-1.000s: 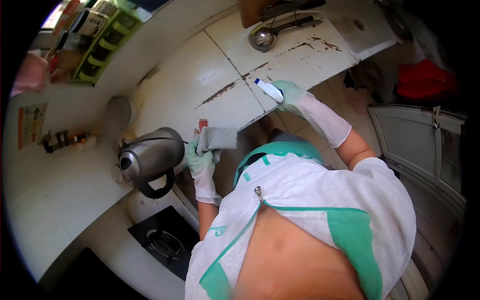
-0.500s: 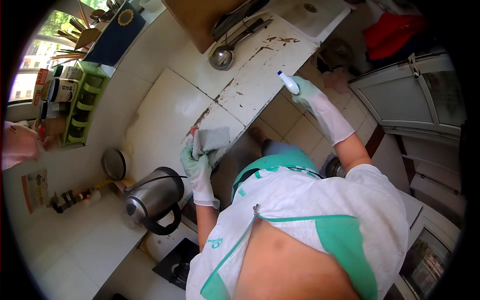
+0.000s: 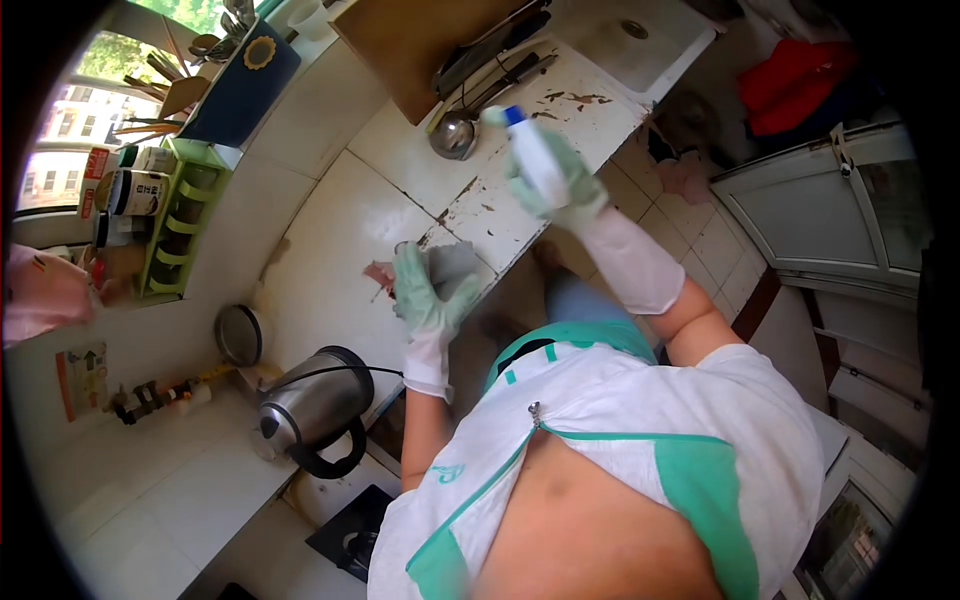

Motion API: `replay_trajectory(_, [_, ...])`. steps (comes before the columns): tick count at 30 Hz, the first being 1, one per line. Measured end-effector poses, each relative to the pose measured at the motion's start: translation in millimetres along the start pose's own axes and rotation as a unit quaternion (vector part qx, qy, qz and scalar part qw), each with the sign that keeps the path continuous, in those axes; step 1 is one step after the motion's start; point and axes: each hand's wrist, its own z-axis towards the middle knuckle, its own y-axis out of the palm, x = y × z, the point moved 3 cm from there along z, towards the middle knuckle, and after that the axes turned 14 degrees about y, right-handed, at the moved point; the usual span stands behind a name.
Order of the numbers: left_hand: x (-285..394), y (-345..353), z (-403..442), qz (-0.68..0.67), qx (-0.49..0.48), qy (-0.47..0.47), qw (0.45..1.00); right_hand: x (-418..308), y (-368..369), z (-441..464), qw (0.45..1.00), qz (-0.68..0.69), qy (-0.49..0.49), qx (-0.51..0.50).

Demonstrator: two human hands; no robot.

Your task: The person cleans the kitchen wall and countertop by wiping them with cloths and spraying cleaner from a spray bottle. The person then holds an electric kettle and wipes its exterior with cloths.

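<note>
Left fingers (image 3: 425,285): spread over grey cloth (image 3: 453,263), near front edge of white-tiled worktop (image 3: 335,215) | right fingers (image 3: 560,180): gripping white, blue-tipped plastic spray bottle (image 3: 538,163) | silver metal kettle (image 3: 318,398) beside left forearm; round metal ladle (image 3: 455,137) farther in

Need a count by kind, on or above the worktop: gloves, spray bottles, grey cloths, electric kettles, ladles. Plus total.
Gloves: 2
Spray bottle: 1
Grey cloth: 1
Electric kettle: 1
Ladle: 1
Total: 6
</note>
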Motion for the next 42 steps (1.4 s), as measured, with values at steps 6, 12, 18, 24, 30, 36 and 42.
replay_trajectory(6, [-29, 92, 23, -0.319, 0.236, -0.12, 0.91, 17, 98, 41, 0.959, -0.029, 0.104, -0.264])
replay_trajectory(12, [16, 68, 63, -0.185, 0.391, -0.167, 0.886, 87, -33, 154, 0.883, -0.372, 0.089, -0.271])
replay_trajectory(18, [31, 85, 68, -0.12, 0.361, -0.175, 0.908, 155, -69, 206, 0.661, -0.701, 0.068, -0.26])
replay_trajectory(24, [33, 96, 67, -0.123, 0.352, -0.186, 0.909, 203, -59, 221, 0.66, -0.716, 0.001, -0.226])
replay_trajectory(30, [34, 90, 64, -0.14, 0.348, -0.218, 0.901, 161, -83, 211, 0.692, -0.679, -0.067, -0.238])
replay_trajectory(36, [34, 84, 66, -0.115, 0.346, -0.171, 0.915, 70, -131, 258, 0.767, -0.564, -0.127, -0.277])
replay_trajectory(42, [27, 85, 68, -0.149, 0.306, -0.205, 0.918, 19, -119, 334, 0.691, -0.658, -0.158, -0.253])
